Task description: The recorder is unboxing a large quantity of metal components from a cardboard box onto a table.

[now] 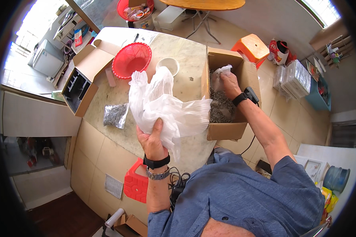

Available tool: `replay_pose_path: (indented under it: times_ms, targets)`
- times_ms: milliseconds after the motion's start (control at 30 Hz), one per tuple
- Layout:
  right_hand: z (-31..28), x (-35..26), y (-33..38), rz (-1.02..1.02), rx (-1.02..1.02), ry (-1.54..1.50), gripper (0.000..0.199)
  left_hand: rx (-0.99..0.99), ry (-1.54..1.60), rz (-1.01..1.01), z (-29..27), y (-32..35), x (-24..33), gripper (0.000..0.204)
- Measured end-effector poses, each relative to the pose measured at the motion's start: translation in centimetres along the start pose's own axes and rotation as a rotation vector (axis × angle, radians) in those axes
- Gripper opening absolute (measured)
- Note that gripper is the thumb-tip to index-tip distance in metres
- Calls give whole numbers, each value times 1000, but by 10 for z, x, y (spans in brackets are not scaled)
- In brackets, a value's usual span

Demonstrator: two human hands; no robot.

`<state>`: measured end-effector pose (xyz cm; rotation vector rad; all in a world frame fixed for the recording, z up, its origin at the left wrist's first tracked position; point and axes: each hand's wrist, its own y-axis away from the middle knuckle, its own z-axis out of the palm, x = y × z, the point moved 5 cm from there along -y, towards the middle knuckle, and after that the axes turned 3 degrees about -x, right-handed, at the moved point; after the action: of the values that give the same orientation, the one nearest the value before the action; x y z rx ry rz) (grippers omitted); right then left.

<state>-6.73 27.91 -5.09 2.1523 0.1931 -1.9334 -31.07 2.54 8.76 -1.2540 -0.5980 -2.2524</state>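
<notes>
My left hand (152,141) is closed around a crumpled bunch of thin white plastic bags (158,104), thumb on top. The bunch spreads over the table's middle and reaches the near box's left wall. On the right stands an open cardboard box (226,132) with many small grey metal pieces (221,111) inside. My right hand (230,85) is inside that box, its fingers closed on a pale, see-through plastic bag (216,81). The bag's lower part lies among the metal pieces, and its contents are hard to make out.
On the marbled table (182,47) are a red plastic basin (131,63), a white bowl (169,65) and a clear bag of small grey pieces (114,115). An open carton with black dividers (77,89) sits at the left edge. An orange stool (252,46) stands beyond the box.
</notes>
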Motion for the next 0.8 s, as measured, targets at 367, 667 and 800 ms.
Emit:
replay_pose_path:
  times_ms: [367,667,800]
  targets:
    - [-31,-12,-1,80,-125,677,34,-5,-10,-25,0,0,-3,47]
    - [-136,-50,17,-60,380,850,58,21,-30,-13,-14,5,-7,47]
    - [-108,-27,30,284,145,-17,75,98,-74,7,-37,10,-9,48]
